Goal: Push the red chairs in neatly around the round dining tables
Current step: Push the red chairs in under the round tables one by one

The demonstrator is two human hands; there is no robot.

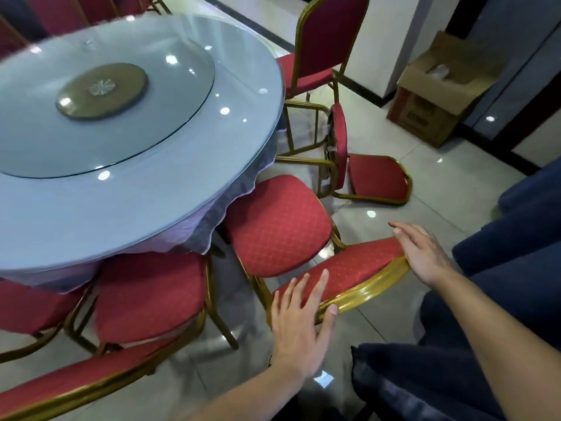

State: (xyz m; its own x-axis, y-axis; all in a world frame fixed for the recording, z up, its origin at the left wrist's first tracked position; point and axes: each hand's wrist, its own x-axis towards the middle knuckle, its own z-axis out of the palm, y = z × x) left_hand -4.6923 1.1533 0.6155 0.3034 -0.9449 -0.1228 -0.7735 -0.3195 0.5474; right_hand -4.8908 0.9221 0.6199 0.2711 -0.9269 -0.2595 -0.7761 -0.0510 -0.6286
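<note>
A red chair with a gold frame (279,226) stands at the edge of the round dining table (170,189), its seat partly under the tablecloth. My left hand (299,323) lies flat on the left end of its backrest top, fingers straight, thumb on the gold rim. At the right end of the same backrest, my right hand (420,252) rests with its fingers extended. A second red chair (148,296) sits tucked in to the left. Another red chair (370,174) lies tipped over on the floor beyond. A further red chair (324,47) stands upright at the table's far side.
A glass turntable (100,92) sits on the table. An open cardboard box (437,95) stands by the wall at the right. More red chairs (60,13) show at the top left. Tiled floor (440,202) lies between the fallen chair and me.
</note>
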